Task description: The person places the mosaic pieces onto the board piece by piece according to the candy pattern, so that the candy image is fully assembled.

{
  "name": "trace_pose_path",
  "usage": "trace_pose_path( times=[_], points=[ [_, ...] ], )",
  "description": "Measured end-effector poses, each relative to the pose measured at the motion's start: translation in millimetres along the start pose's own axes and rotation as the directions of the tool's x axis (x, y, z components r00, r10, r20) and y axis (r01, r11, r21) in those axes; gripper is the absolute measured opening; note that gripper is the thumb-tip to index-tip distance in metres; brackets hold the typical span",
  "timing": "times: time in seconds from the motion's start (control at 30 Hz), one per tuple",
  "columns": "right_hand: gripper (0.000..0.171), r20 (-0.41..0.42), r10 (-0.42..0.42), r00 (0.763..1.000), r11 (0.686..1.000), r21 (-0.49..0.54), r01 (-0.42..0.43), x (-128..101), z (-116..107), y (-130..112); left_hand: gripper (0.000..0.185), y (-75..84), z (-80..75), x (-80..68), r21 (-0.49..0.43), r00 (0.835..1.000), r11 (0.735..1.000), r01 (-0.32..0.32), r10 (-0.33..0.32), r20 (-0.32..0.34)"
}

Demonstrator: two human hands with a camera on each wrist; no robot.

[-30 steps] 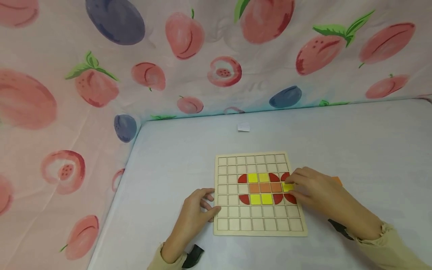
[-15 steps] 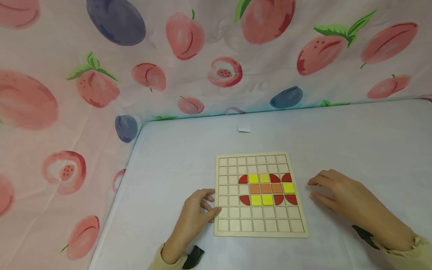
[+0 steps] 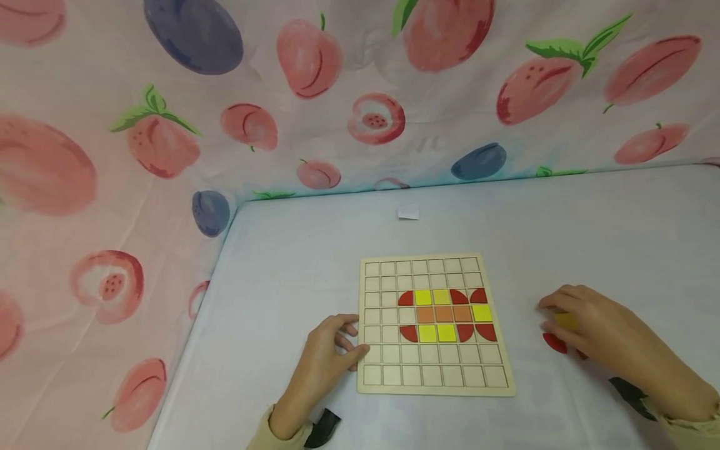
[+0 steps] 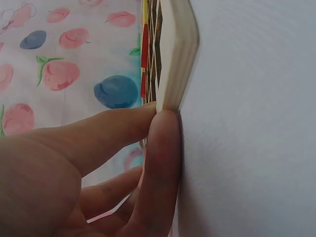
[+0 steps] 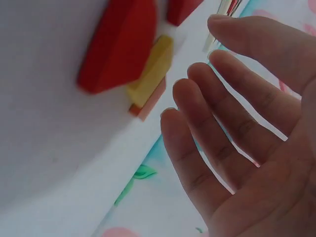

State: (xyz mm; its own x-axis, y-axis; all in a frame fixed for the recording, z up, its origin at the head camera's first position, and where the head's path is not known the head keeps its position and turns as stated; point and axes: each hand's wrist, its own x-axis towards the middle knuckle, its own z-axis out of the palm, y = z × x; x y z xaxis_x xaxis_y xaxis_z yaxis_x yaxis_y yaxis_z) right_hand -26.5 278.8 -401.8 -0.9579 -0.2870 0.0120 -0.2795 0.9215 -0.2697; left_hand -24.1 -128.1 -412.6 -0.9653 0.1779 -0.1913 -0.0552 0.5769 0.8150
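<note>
A square wooden grid board (image 3: 430, 355) lies on the white surface. Red quarter-round pieces (image 3: 485, 332), yellow squares (image 3: 427, 333) and a row of orange squares (image 3: 444, 314) fill some of its cells. My left hand (image 3: 323, 350) holds the board's left edge; the left wrist view shows thumb and finger pinching the board's rim (image 4: 178, 54). To the right of the board, my right hand (image 3: 604, 331) hovers over loose pieces, partly hiding them: a yellow piece (image 3: 565, 321) and a red piece (image 3: 555, 342). Its fingers (image 5: 190, 101) are spread, apart from the pieces in the right wrist view.
Beyond the board lies a small white paper slip (image 3: 408, 212). A fruit-printed cloth (image 3: 315, 125) hangs behind and to the left of the white tabletop (image 3: 304, 269). In the right wrist view, a loose orange piece (image 5: 154, 98) lies beside a yellow one.
My right hand has let go of the yellow square at the board's right edge and moved right, over the loose pieces. The left hand stays on the board's left edge.
</note>
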Motion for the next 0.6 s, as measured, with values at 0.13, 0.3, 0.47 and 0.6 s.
trace_pose_path(
  times=[0.13, 0.3, 0.47, 0.6],
  points=[
    [0.033, -0.013, 0.005, 1.0, 1.0, 0.002, -0.005, -1.8, 1.5, 5.9, 0.049, 0.3, -0.1, 0.0, 0.001, 1.0, 1.0, 0.001, -0.001, -0.001],
    [0.038, 0.0, 0.027, 1.0, 0.999, 0.017, -0.027, -2.9, 1.7, 10.6, 0.049, 0.2, 0.1, 0.2, -0.004, 1.0, 1.0, 0.005, -0.005, 0.002],
    [0.04, -0.013, 0.04, 0.999, 0.998, 0.048, -0.039, -4.7, 2.6, 14.0, 0.049, 0.4, 0.0, 0.2, -0.007, 1.0, 1.0, 0.004, -0.004, 0.002],
    [0.037, -0.049, 0.041, 0.998, 0.997, 0.062, -0.038, -6.7, 4.5, 15.7, 0.049, 0.4, 0.2, 0.3, -0.013, 1.0, 1.0, 0.006, -0.006, 0.001]
  ],
)
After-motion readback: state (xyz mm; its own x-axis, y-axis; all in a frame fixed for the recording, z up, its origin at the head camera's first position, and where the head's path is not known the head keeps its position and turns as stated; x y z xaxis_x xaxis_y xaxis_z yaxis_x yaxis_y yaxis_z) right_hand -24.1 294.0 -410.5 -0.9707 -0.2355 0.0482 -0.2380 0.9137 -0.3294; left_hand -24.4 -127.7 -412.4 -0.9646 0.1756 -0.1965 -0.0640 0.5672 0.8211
